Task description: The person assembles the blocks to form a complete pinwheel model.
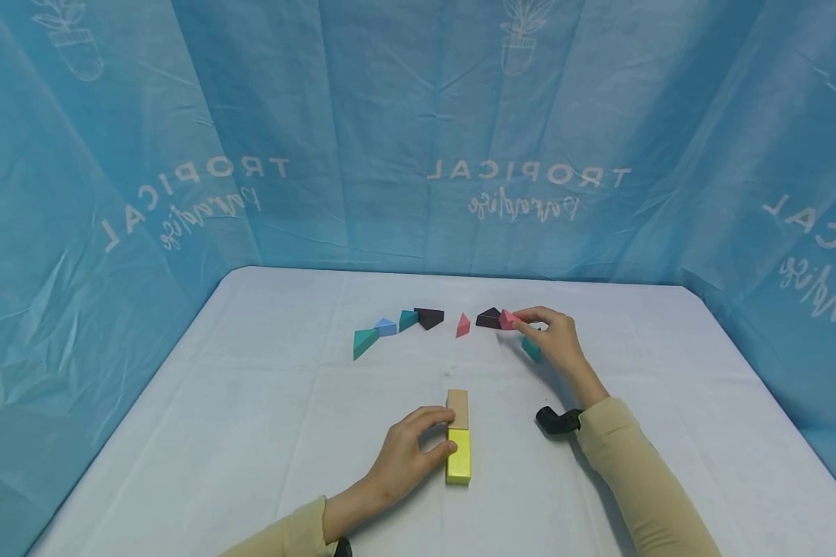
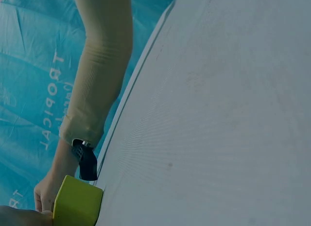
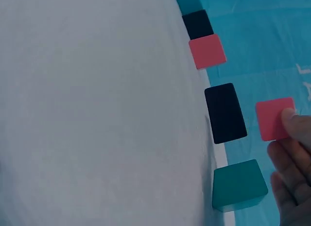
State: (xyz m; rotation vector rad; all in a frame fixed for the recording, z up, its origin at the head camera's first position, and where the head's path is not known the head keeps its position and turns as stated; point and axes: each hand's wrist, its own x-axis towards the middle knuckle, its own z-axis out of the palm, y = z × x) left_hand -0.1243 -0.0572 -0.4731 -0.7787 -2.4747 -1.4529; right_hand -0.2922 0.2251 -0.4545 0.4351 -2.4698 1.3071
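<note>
My right hand [image 1: 556,340] pinches a pink triangular block [image 1: 507,319] between thumb and fingers. In the right wrist view the pink block [image 3: 273,119] appears beside a dark block [image 3: 226,113] and a teal block [image 3: 239,185]. My left hand [image 1: 407,456] touches the left side of two blocks lying end to end: a plain wooden block [image 1: 457,408] with a fingertip, and a yellow block [image 1: 459,458] with the thumb. Up close, the yellow block [image 2: 77,201] shows in the left wrist view with part of the left hand [image 2: 24,216] against it.
Farther back lie a second pink block [image 1: 463,325], another dark block [image 1: 429,318], a small teal block [image 1: 408,319], a light blue block [image 1: 386,326] and a green triangular block [image 1: 365,341]. White cloth [image 1: 251,387] covers the table; a blue printed curtain [image 1: 390,139] stands behind.
</note>
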